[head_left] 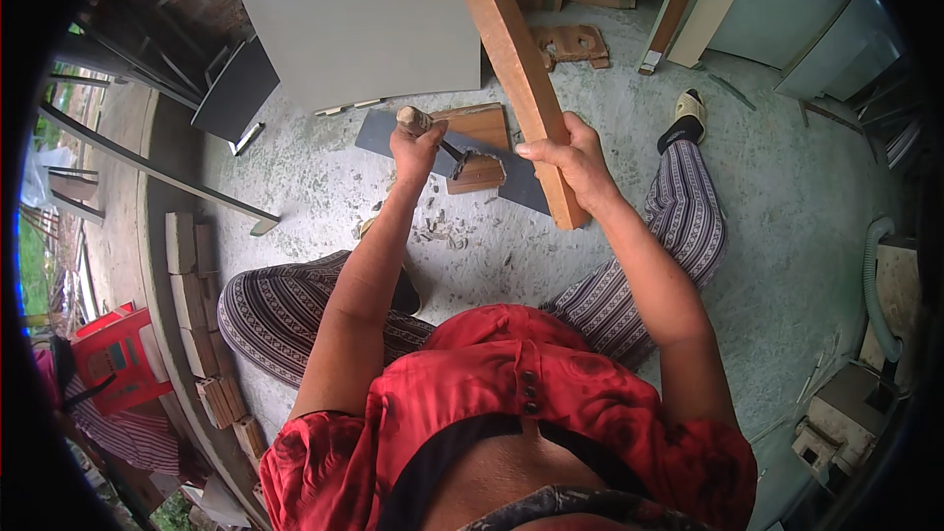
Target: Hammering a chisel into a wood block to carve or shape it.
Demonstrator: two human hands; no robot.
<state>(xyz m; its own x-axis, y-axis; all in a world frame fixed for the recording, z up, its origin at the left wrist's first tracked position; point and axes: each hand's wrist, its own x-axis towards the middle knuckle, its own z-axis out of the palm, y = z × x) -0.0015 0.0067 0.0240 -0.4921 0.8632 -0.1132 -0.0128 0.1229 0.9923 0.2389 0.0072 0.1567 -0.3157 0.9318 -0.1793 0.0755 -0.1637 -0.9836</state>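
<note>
My left hand [417, 152] is closed around a chisel [413, 119], its worn wooden handle end showing above the fist. The chisel's dark metal blade slants down to a jagged-edged cut in a dark grey board [528, 195]. That board lies across a brown wooden board [482, 126] on the floor between my legs. In my right hand [578, 162] is a thick, squared wooden block [519, 64], gripped near its lower end and raised, pointing away from me. The block is apart from the chisel handle. Small chips [441, 228] lie scattered beside the boards.
A large pale grey panel [364, 20] stands beyond the boards. Past the block lies a brown piece with holes [570, 44]. A dark bent metal bar [162, 169] and stacked bricks [197, 310] are at left, with a red plastic chair [118, 359]. At right stands a machine with a hose [878, 290].
</note>
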